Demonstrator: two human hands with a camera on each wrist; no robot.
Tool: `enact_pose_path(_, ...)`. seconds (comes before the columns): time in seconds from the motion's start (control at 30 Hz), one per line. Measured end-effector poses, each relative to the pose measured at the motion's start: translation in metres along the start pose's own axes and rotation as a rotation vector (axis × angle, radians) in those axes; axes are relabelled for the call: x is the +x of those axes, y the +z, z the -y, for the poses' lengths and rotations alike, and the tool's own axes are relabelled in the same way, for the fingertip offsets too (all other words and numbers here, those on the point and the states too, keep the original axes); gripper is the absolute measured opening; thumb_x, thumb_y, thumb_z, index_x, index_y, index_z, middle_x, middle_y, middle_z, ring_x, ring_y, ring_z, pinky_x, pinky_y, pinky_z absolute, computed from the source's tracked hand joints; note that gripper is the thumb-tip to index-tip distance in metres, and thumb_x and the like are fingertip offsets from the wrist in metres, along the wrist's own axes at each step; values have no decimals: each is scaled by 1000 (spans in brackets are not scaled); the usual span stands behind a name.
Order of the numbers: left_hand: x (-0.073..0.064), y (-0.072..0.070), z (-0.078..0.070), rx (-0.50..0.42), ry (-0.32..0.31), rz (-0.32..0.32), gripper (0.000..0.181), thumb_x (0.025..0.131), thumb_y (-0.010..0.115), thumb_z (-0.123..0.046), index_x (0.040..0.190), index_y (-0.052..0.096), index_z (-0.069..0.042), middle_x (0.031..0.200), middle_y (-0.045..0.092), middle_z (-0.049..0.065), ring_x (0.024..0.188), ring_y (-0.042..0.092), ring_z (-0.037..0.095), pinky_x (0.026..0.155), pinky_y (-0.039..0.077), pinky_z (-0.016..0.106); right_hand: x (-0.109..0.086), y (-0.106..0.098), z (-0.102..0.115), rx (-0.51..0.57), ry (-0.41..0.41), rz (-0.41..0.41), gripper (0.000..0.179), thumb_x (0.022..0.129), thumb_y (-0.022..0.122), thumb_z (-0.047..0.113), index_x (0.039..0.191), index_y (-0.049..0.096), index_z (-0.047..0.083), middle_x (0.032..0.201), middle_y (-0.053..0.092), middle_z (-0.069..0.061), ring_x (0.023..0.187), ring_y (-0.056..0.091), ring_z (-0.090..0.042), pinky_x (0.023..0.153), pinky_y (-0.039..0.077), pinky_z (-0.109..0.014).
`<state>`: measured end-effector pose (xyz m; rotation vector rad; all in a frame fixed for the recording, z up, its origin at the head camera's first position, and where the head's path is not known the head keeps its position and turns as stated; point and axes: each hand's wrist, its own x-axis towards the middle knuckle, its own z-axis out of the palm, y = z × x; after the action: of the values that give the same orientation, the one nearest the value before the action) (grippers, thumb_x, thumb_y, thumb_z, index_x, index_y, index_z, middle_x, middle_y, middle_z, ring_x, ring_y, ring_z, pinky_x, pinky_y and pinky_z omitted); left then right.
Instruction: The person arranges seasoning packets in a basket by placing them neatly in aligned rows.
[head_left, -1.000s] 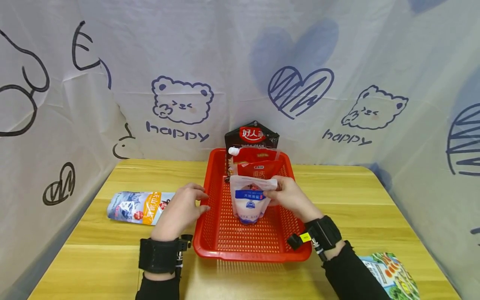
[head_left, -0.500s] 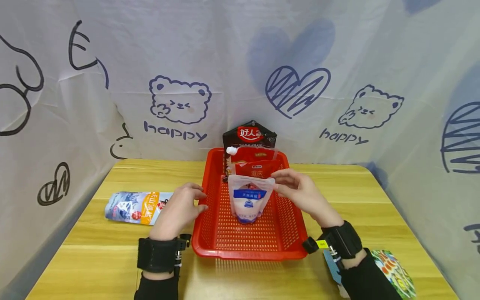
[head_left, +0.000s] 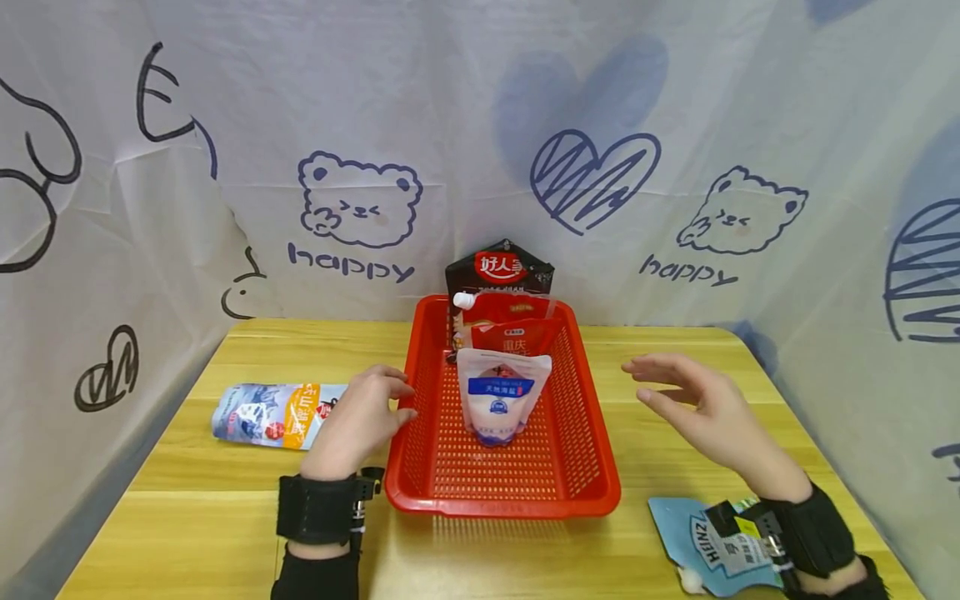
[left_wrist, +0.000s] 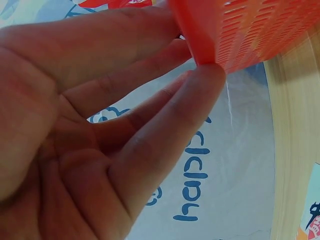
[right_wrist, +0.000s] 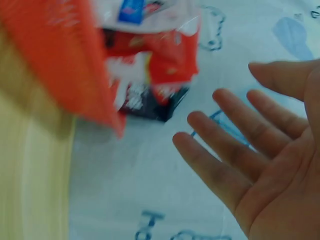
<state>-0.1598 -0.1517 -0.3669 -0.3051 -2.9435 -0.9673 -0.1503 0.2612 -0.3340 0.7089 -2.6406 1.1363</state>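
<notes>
My left hand [head_left: 363,417] holds the left rim of a red plastic basket [head_left: 517,507], with fingertips at its edge; in the left wrist view the fingers [left_wrist: 165,125] meet the red rim [left_wrist: 200,35]. Inside the basket stands a clear pouch of white salt [head_left: 501,396] with a blue label. Behind it are a red spouted pouch [head_left: 517,333] and a black pouch [head_left: 501,267] at the back. My right hand [head_left: 701,408] hangs apart from the basket's right side, fingers spread and holding nothing; its bare palm [right_wrist: 285,195] shows in the right wrist view.
A blue and orange pouch [head_left: 270,414] lies on the wooden table [head_left: 187,517] left of the basket, partly behind my left hand. A light blue HEINZ spouted pouch [head_left: 705,546] lies at front right, partly under my right wrist. A drawn-on white curtain [head_left: 375,100] hangs behind.
My right hand has let go of the salt pouch and moved right, out of the basket. The salt pouch stays standing inside. My left hand remains at the rim.
</notes>
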Motion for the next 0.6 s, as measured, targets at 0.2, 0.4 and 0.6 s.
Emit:
enact_pose_path(0.2, 0, 0, -1, 9, 2, 3, 21, 89, 79, -2, 110, 77, 6, 127, 65, 20, 117, 61, 38, 100, 54, 54, -39, -6, -26, -120, 88, 104, 42, 98, 74, 20, 138, 63, 17, 131, 70, -2, 114, 67, -9, 93, 59, -36)
enact_pose_path(0.4, -1, -2, -2, 18, -17, 9, 22, 90, 78, -2, 111, 77, 5, 129, 64, 21, 118, 60, 39, 100, 53, 55, -67, -9, -54, -100, 267, 325, 76, 87, 84, 39, 150, 51, 10, 147, 58, -15, 134, 53, -45, 102, 47, -66)
enact_pose_path(0.6, -1, -2, -2, 20, -6, 2, 21, 90, 78, -1, 110, 77, 6, 127, 65, 21, 117, 60, 39, 100, 53, 55, -87, -15, -82, -39, 417, 505, 103, 73, 95, 36, 154, 44, 1, 153, 45, -32, 136, 41, -61, 97, 49, -68)
